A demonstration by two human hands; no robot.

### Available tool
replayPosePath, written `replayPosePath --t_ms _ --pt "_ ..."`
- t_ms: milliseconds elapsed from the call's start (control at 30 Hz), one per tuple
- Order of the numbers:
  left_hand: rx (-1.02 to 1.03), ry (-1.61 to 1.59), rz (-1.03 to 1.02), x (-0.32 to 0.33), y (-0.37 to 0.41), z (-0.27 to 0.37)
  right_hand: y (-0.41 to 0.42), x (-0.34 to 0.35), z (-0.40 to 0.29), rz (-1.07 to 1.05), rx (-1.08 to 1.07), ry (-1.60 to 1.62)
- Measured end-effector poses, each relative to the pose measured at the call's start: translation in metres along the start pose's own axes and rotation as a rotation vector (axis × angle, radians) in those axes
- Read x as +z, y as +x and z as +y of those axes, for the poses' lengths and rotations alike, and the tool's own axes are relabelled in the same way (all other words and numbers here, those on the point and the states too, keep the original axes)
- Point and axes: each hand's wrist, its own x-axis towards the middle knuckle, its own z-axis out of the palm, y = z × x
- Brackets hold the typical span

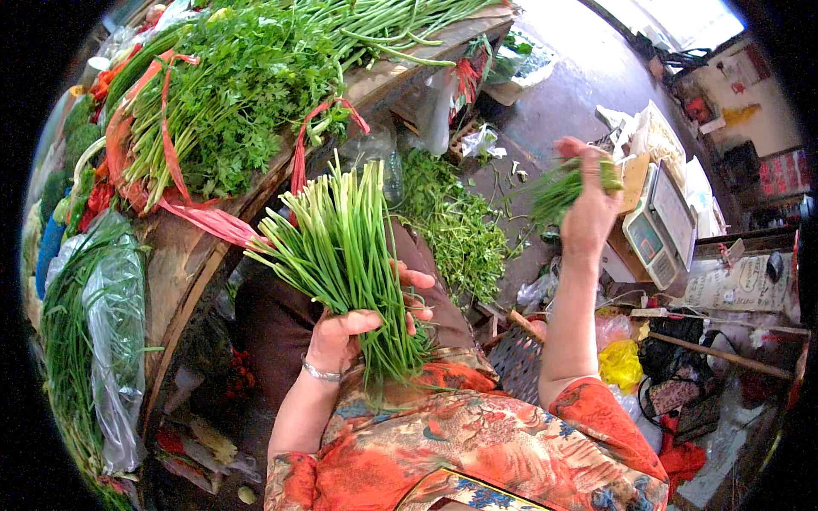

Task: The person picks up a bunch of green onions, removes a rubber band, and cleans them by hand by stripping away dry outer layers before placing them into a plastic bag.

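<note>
A thick bundle of Chinese chives point(348, 243) lies across my left hand point(354, 326), whose thumb and fingers wrap the stems low down, with the pale ends fanned upward. Out to the right, my raised right hand point(588, 204) grips a smaller bunch of thin green stalks point(556, 195), which is blurred. Its fingers close round the bunch near the yellowish end. The two hands are well apart. Red plastic ribbon point(214, 223) trails from the table to behind the chives' tips.
A wooden table point(176, 262) on the left bears leafy herbs point(236, 96), long beans point(409, 19) and bagged chives point(83, 319). Greens point(466, 236) lie on the floor ahead. To the right stand a digital scale point(664, 217), a dark plastic basket point(514, 364) and a wooden stick point(722, 354).
</note>
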Motion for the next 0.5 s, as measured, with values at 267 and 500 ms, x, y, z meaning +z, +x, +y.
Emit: replayPosePath --t_ms 267,500 --pt "-0.020 0.055 -0.037 0.006 0.005 -0.001 -0.056 0.066 -0.013 -0.581 0.532 0.337" --pt "-0.076 0.098 -0.003 0.012 0.001 -0.002 -0.072 0.092 -0.021 -0.846 0.688 0.364"
